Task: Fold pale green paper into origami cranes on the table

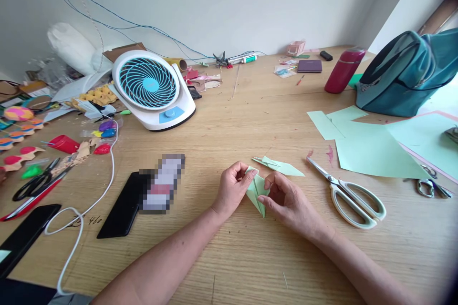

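Folded green paper (255,194) sits just below and right of the frame's centre, pinched at its top by the left hand's thumb and fingers (240,171) and at its right edge by the right hand's (291,205). Middle left, a red cup (64,144) has a thin stick at its left end; upper right, a red bottle (344,70) and teal bag (404,76) hide their contents. Another folded piece (286,168) lies just above the right hand, scissors (336,183) to its right.
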Demonstrator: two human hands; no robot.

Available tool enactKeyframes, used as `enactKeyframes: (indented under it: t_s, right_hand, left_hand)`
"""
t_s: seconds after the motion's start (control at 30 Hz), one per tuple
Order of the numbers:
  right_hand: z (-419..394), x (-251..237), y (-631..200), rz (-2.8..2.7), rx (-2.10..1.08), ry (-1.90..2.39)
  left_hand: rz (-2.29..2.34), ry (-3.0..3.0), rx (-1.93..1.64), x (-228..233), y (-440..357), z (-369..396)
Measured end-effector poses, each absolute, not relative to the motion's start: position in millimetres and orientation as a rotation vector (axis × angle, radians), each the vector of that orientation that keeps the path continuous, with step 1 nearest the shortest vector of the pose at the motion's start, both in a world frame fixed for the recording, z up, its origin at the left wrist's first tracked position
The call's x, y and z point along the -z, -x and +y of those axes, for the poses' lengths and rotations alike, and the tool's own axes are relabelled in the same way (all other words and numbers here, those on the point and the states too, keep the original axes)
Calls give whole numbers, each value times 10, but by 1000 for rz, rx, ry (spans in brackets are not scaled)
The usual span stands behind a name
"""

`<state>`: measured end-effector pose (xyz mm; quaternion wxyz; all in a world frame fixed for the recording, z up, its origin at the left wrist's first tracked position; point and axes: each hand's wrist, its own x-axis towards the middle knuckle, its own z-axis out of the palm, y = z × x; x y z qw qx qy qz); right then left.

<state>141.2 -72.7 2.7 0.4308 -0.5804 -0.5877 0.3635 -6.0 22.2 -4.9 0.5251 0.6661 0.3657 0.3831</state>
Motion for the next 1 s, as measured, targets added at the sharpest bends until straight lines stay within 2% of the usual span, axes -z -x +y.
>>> enactKeyframes:
  t_s: [0.33, 0.6, 1.0]
  right_hand:
    - [-671, 79, -1483, -1295, -969, 1451]
    - [-644, 91, -1540, -1257, -935, 1443]
    - [-611, -4, -1567, -1127, -946, 1398]
  left_hand:
    - [806, -1457, -966, 33, 60, 228]
    - [769, -1709, -874, -25, 88, 227]
    - [758, -1735, -799, -11, 83, 213]
